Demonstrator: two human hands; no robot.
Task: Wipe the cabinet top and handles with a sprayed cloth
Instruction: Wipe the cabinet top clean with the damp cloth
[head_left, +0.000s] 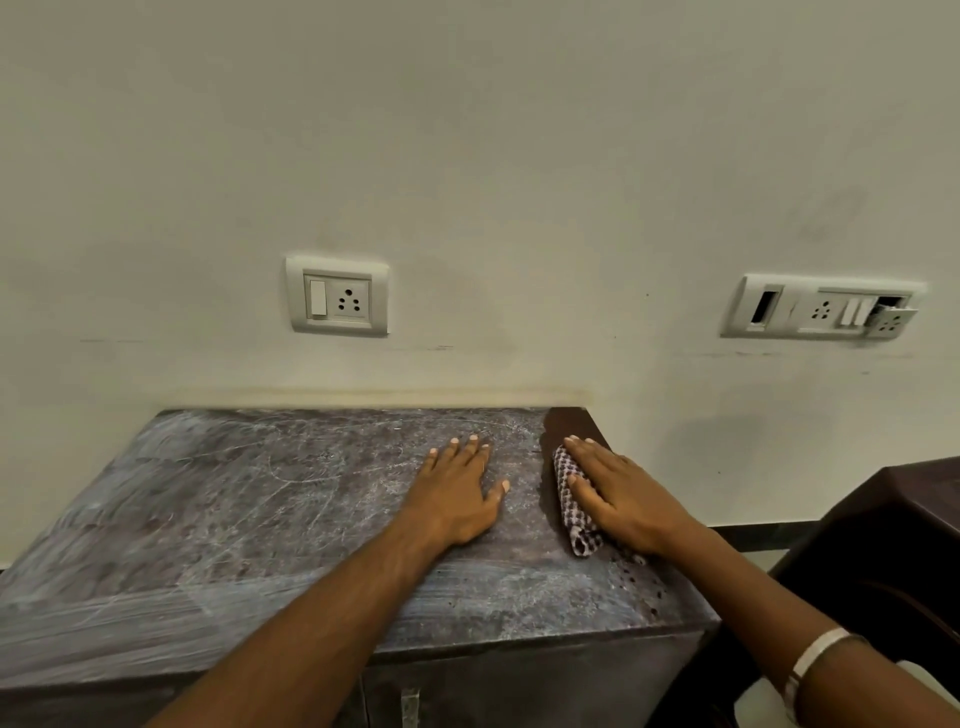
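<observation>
Your right hand (621, 499) lies flat, fingers straight and close together, pressing a folded checked cloth (574, 512) onto the cabinet top (234, 509) near its far right corner; the cloth's woven maroon-and-white edge shows along the thumb side and below the palm. Your left hand (460, 491) rests palm down just beside it, apart from the cloth, fingers extended and slightly spread, thumb angled out, holding nothing. Both forearms reach in from the lower edge, the right wrist ringed by a pale bangle (810, 660).

The top is a dark, flat slab filmed with greyish dust, scored with fine swirls and streaks; a narrow strip by the cloth at the right rear corner shows a deeper, cleaner brown. A metal handle (410, 706) is partly visible on the cabinet's front face, at the bottom edge.

Behind, a matt off-white wall carries a single switch-and-socket plate (337, 296) and, to the right, a wider switchboard (823, 307) with one module hanging loose. Dark furniture (893, 525) stands at the right.
</observation>
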